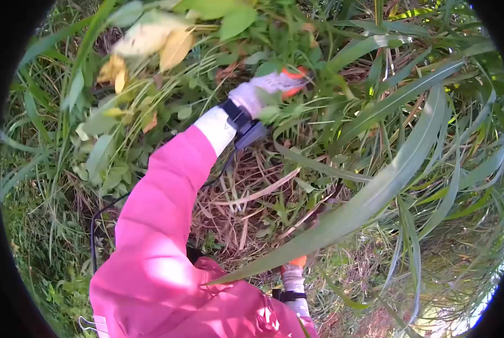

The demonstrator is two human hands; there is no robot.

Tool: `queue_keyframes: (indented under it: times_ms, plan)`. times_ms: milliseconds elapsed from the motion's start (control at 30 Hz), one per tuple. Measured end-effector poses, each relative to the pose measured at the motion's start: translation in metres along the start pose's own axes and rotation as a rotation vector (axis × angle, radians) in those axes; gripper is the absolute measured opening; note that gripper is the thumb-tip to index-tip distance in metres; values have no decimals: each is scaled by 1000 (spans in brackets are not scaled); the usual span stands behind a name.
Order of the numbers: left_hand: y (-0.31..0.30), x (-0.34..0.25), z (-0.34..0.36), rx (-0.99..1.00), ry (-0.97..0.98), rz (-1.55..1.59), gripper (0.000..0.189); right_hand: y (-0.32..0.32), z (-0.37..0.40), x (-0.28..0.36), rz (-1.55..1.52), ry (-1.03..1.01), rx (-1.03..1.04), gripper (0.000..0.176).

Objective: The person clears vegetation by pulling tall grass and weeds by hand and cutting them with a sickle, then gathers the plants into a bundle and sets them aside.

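Note:
My left hand (277,83), in a whitish knit glove with orange finger parts, reaches into low leafy weeds (297,110) at the upper middle. Its fingers look curled in among the green stems, and leaves partly cover them. Lower down, my right hand (294,271) wears a similar glove with an orange patch. A long broad grass blade (370,205) passes just above it and across my pink sleeve. The right fingers are mostly hidden, so what they hold cannot be made out.
Dry straw and cut-looking stalks (243,211) cover the ground between my arms. Tall grass (432,169) crowds the right side. Yellowed leaves (176,49) hang at the upper left. A black cable (94,225) runs beside my left arm from a dark wrist strap (238,115).

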State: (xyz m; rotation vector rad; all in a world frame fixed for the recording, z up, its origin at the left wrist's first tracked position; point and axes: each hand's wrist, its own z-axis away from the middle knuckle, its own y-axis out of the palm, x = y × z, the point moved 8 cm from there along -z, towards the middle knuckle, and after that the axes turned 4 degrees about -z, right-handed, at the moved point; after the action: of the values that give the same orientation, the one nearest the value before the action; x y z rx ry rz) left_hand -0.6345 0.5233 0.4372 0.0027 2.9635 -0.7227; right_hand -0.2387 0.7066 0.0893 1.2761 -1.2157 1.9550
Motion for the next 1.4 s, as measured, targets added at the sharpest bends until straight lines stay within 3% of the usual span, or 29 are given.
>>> queue_keyframes:
  times_ms: [33, 100, 133, 167, 267, 300, 367, 500, 567, 667, 767, 800, 833, 867, 933, 967, 1000, 1033, 1067, 1100, 1167, 1233, 1267, 1300, 1333, 1400]
  plan:
    - [8, 1, -27, 8, 131, -188, 39, -1, -17, -6, 24, -38, -16, 50]
    - [39, 37, -82, 293, -203, -310, 39, 3, -43, -1, -60, -126, -5, 50]
    - [48, 60, -80, 382, -329, -238, 33, 8, -49, 6, 96, -171, -82, 50]
    - [78, 100, -70, 386, -401, -280, 32, 8, -49, 10, 254, -210, -166, 50]
    - [142, 232, 37, 352, -1157, -250, 30, 16, -66, 1, 447, -176, -47, 47]
    - [148, 253, 78, 391, -1244, -234, 30, 18, -61, 6, 456, -170, -45, 47]
    - [153, 265, 134, 480, -1090, -166, 30, 37, -53, 12, -1, 110, 160, 46]
    - [163, 261, 194, 464, -866, -8, 30, 35, -53, 27, 170, 242, 371, 40]
    - [189, 282, 207, 561, -913, -157, 32, 24, -55, 23, 321, 215, 304, 37]
    - [213, 314, 226, 698, -974, -295, 34, 35, -30, 91, 362, 150, 191, 27]
    - [222, 316, 247, 792, -974, -352, 36, 17, -43, 43, 591, -132, 313, 20]
    - [223, 311, 255, 799, -957, -357, 36, 21, -23, 80, 453, -232, 365, 19]
    - [220, 303, 261, 796, -937, -366, 37, 20, -15, 92, 192, -120, 394, 22]
    - [218, 297, 264, 772, -916, -356, 38, 19, -7, 104, -70, -7, 401, 26]
    - [207, 285, 261, 664, -913, -270, 40, -6, -21, 2, -656, 451, 361, 35]
    - [206, 286, 257, 537, -947, -110, 37, -11, -30, -52, -871, 584, 366, 38]
    - [204, 287, 253, 403, -976, 50, 35, -10, -24, -66, -896, 591, 356, 38]
    - [202, 291, 253, 262, -1002, 208, 32, -16, -35, -68, -708, 448, 276, 36]
    - [199, 296, 263, 132, -1040, 359, 30, -16, -39, -37, -292, 304, 270, 37]
    - [192, 295, 275, -11, -1080, 506, 28, -9, -42, 33, 636, 79, 324, 38]
    - [130, 221, 203, 398, -864, -77, 30, 5, -33, 93, 1060, -27, 338, 40]
    - [71, 116, 133, 604, -639, -490, 37, -12, -45, 63, 610, 164, 194, 46]
    - [55, 97, 123, 394, -672, -389, 38, -21, -49, 49, 387, 230, 102, 49]
    - [40, 87, 122, 158, -747, -168, 40, -21, -86, -20, 318, 187, 68, 39]
    - [33, 84, 130, -84, -849, 147, 42, -20, -49, 48, 54, 167, 171, 32]
    - [35, 74, 169, -471, -1130, 738, 45, -25, -49, 52, -335, 206, 126, 24]
